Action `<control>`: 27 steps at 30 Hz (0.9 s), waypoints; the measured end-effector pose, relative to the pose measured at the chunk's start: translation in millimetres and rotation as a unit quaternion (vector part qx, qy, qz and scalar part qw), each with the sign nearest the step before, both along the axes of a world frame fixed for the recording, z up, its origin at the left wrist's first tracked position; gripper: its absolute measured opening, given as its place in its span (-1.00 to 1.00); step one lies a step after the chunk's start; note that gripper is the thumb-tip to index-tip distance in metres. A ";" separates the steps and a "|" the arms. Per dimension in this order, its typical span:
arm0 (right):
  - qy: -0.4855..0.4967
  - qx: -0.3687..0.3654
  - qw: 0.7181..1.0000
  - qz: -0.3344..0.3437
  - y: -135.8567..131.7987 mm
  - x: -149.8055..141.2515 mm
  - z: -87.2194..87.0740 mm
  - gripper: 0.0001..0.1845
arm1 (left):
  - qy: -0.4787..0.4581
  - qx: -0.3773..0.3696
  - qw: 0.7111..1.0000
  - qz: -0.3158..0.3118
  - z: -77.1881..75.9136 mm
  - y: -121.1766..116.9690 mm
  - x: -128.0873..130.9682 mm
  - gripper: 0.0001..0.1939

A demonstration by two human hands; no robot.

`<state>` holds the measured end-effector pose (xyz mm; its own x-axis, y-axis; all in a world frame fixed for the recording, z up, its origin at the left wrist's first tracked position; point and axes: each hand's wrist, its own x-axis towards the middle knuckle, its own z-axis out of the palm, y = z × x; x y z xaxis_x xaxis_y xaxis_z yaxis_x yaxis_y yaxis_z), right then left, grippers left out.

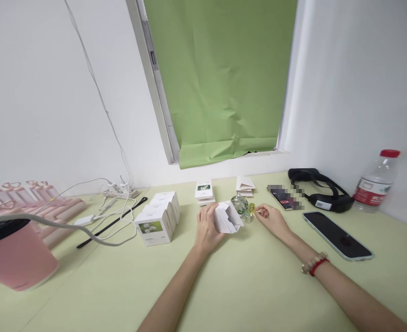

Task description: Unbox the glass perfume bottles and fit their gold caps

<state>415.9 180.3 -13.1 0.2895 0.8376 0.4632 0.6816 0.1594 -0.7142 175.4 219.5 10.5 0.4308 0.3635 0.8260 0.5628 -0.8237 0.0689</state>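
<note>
My left hand [207, 228] is wrapped round a small white cardboard box [226, 219], tilted on its side with its open flaps facing right. Just behind the box's open end is a clear, round glass-like object [239, 205] with green in it. My right hand [271, 218] has its thumb and fingers pinched together beside a small yellow-green piece [252, 208]. Whether the fingertips grip that piece or something smaller I cannot make out. Folded white cartons lie behind, one stack [203, 190] with a green picture and another stack [245, 185] farther right.
A row of white boxes [154, 227] stands left of my hands. To the right are two phones [338, 234], a black headset [327, 196] and a water bottle [374, 186]. Cables, a power strip [122, 193], pink items [56, 216] and a pink cup [18, 258] occupy the left.
</note>
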 end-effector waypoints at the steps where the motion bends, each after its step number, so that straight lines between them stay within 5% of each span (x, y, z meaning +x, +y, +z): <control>1: 0.005 0.001 1.000 -0.002 -0.1 0.0 0.6 -0.75 | -0.005 -0.005 1.000 0.002 -0.3 0.4 -0.2 -0.28; 9: 0.121 -0.026 0.992 0.030 6.9 6.1 -7.5 -0.69 | -0.029 -0.020 0.999 0.016 -1.4 3.5 -0.1 -0.27; 16: -0.013 -0.013 1.000 0.003 7.1 11.8 -11.5 -0.71 | -0.030 -0.027 0.999 0.016 -2.4 3.7 0.2 -0.24; 22: -0.006 -0.054 0.998 0.030 7.8 10.2 -12.6 -0.70 | -0.041 -0.009 0.999 -0.002 -1.6 5.8 0.0 -0.24; 27: -0.018 -0.053 0.998 -0.011 -0.3 2.0 1.5 -0.68 | -0.055 0.004 0.998 -0.031 -0.4 6.1 -0.8 -0.21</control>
<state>417.8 180.0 -11.6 0.2929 0.8761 0.3830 0.7099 0.0691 -0.7009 174.5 225.6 10.0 0.3592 0.3331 0.8718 0.5007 -0.8571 0.1212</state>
